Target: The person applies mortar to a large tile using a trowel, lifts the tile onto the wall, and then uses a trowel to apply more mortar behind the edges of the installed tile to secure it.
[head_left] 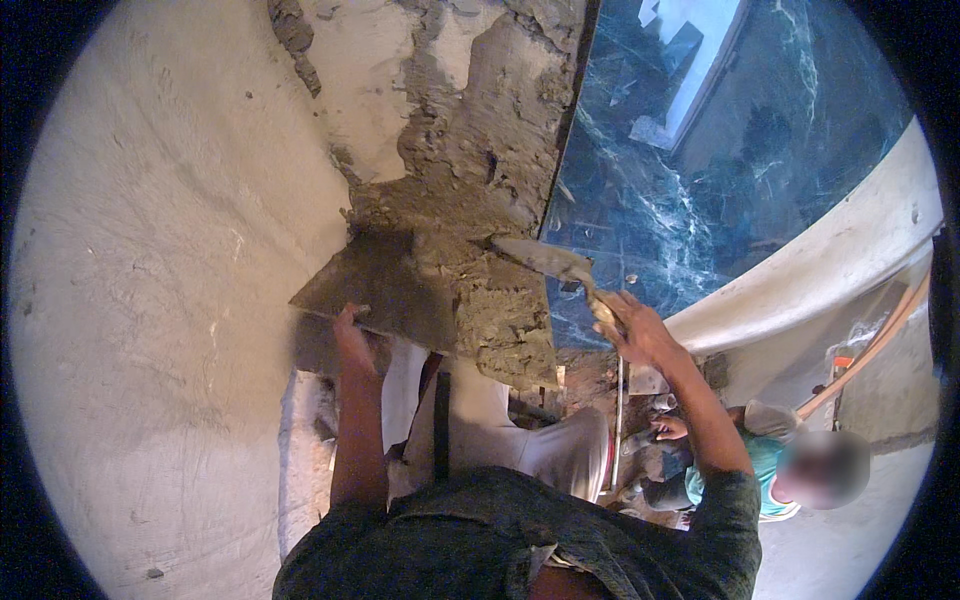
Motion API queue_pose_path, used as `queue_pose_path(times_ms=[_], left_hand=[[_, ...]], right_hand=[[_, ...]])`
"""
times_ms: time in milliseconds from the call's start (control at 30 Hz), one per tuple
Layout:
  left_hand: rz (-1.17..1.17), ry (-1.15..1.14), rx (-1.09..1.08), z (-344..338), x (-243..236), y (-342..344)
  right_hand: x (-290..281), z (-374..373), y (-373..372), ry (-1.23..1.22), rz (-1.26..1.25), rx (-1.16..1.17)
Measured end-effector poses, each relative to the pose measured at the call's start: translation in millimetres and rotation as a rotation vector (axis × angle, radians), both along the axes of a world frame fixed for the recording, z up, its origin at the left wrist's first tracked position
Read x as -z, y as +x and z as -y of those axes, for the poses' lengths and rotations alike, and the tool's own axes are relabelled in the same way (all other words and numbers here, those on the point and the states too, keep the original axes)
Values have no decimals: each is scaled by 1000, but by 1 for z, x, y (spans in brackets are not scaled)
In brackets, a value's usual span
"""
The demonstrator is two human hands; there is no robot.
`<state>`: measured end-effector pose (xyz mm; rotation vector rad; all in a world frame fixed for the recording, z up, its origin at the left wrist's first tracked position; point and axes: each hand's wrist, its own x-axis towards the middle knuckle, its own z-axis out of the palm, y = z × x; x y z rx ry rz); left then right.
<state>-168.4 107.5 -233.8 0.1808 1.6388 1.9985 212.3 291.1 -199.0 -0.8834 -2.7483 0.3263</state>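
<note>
My left hand [355, 338] is closed on the near edge of a dark, flat board [375, 275], its thumb lying on top. The board's far side meets a strip of rough brown mortar [485, 150]. A trowel [545, 257] is in my right hand [640, 330], whose fingers wrap round its handle. The trowel's grey blade points left, and its tip is at the mortar just right of the board. Below the blade, a lumpy ledge of mortar [510, 335] has a ragged lower edge.
A smooth, pale plastered wall [170, 300] fills the left side. To the right of the mortar is a dark blue, marble-veined panel [690, 210], bordered by a curved pale ledge [830, 240]. Low on the right, another person [765, 455] in a green top is near, one hand reaching out.
</note>
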Motion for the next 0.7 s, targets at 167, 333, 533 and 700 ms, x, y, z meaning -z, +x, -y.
queue_pose_path(times_ms=[167, 333, 533, 700], left_hand=[[134, 33, -3, 3, 7, -4], [125, 91, 29, 6, 11, -1], [241, 137, 23, 4, 39, -12], [203, -1, 14, 1, 21, -5]], right_hand=[[9, -43, -42, 13, 260, -61], [39, -70, -52, 50, 347, -68], [74, -96, -86, 100, 326, -51], [82, -126, -102, 171, 529, -36]])
